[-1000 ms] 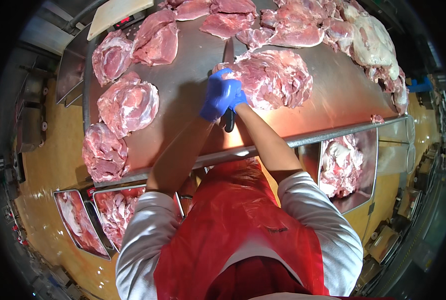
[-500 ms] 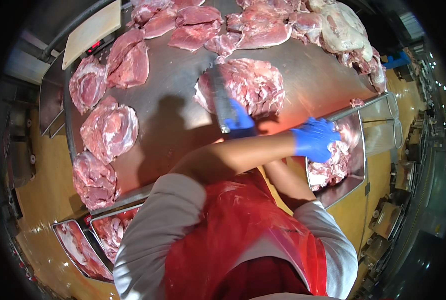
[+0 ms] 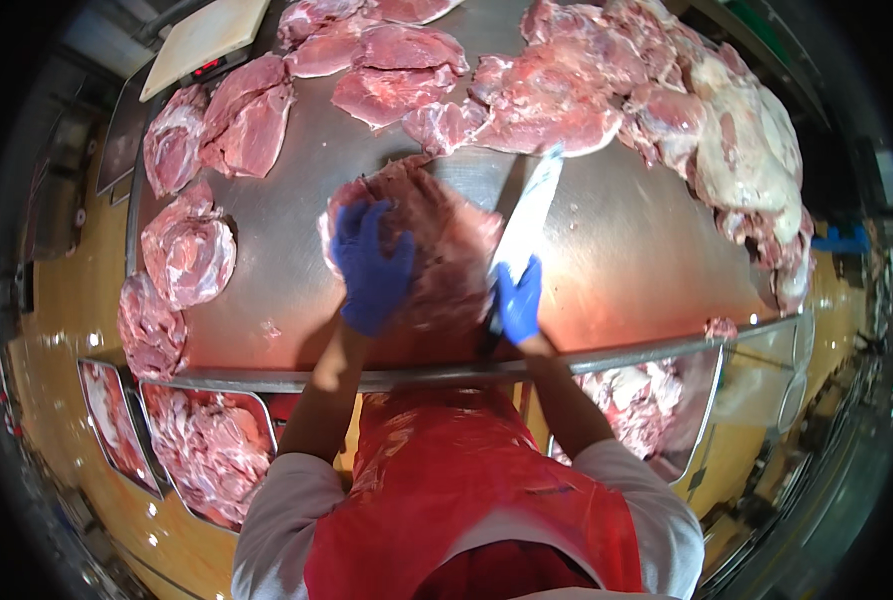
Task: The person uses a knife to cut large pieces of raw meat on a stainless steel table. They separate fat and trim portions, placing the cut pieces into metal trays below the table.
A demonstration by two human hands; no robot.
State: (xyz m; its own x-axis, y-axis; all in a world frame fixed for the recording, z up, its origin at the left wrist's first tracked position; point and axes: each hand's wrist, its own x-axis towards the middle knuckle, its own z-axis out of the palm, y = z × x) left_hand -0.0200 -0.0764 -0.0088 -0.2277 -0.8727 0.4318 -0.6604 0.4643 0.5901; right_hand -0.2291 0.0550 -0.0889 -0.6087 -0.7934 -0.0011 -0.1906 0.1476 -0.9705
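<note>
A large piece of raw meat [image 3: 441,240] lies on the steel table before me, its right and lower parts smeared by motion. My left hand [image 3: 371,265], in a blue glove, grips its left side, fingers curved over the top and thumb apart. Just right of the meat, my right hand [image 3: 519,300], also blue-gloved, is closed around the dark handle of a knife [image 3: 529,222]. The wide, bright blade points away from me and slightly right, its tip close to a cut of meat [image 3: 546,100] at the back.
More cuts [image 3: 188,245] line the table's left side. A pale, fatty joint [image 3: 746,150] lies at the far right. Below the front edge [image 3: 426,378] stand a left tub of meat [image 3: 211,450] and a right tub of trimmings [image 3: 636,400]. A white board [image 3: 206,45] is at back left.
My left hand has come back from over the right tub onto the meat. My right hand has drawn the knife off the meat to its right. The meat has shifted left and nearer.
</note>
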